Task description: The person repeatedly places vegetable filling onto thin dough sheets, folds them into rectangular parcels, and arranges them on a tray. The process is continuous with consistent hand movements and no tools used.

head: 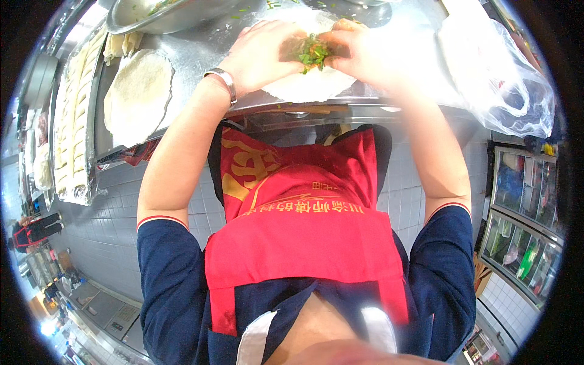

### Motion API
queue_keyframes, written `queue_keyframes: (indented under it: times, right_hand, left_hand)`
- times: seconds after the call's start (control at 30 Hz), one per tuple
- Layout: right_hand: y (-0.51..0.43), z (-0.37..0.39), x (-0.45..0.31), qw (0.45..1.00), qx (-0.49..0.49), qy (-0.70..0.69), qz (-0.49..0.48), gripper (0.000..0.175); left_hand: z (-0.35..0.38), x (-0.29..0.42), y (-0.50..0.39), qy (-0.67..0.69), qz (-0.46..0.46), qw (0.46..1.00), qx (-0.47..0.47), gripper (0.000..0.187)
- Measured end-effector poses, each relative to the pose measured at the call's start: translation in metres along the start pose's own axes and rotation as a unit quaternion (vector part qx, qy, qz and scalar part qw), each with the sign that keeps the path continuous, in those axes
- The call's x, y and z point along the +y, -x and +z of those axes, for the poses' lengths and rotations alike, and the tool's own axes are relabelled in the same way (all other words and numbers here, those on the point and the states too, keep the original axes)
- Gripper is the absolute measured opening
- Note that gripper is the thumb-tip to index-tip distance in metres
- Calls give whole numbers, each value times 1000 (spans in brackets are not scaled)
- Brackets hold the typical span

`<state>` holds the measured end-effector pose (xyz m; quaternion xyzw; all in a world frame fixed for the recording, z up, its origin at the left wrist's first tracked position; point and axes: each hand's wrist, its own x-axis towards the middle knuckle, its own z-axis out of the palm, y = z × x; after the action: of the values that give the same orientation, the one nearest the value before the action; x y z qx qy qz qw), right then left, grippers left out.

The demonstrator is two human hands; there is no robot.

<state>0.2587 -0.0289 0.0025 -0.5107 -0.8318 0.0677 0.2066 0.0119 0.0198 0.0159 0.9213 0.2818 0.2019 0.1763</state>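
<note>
On the steel worktop, a flat sheet of dough (310,86) lies at the front edge, with a heap of chopped green and orange filling (314,54) on it. My left hand (264,52), with a metal band at the wrist, curves around the heap from the left. From the other side, my right hand (353,52) cups the filling, its fingertips against it. Both hands touch the heap; whether they also pinch dough is hidden. A second flat dough round (139,96) rests to the left.
A steel bowl (159,20) with green bits stands at the back left. Trays of plastic-wrapped shaped dough (75,118) line the far left. A clear plastic bag (506,86) overhangs the right edge. Another person (34,232) is distant at left.
</note>
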Motion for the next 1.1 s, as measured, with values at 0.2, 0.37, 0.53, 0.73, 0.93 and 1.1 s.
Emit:
queue_keyframes:
  times: [0.2,0.37,0.53,0.73,0.93,1.1]
  right_hand:
    - [-6,0,1,999,-7,13,-32,43]
    - [-10,-7,3,997,-29,13,-67,43]
    - [-16,-32,-16,999,27,-40,0,32]
    - [-17,-46,-56,983,65,-149,86,10]
    - [-16,-41,-57,986,110,-128,-6,6]
    - [-22,-34,-57,985,105,-76,-109,10]
  left_hand:
    - [-3,-8,-3,-45,36,997,-43,54]
    - [-1,-14,-2,-2,103,995,-14,36]
    - [-4,-16,-4,-8,115,988,101,20]
    - [-12,2,-2,-22,20,995,93,13]
    - [-18,3,26,-65,-39,995,66,16]
    - [2,15,46,-14,110,992,65,21]
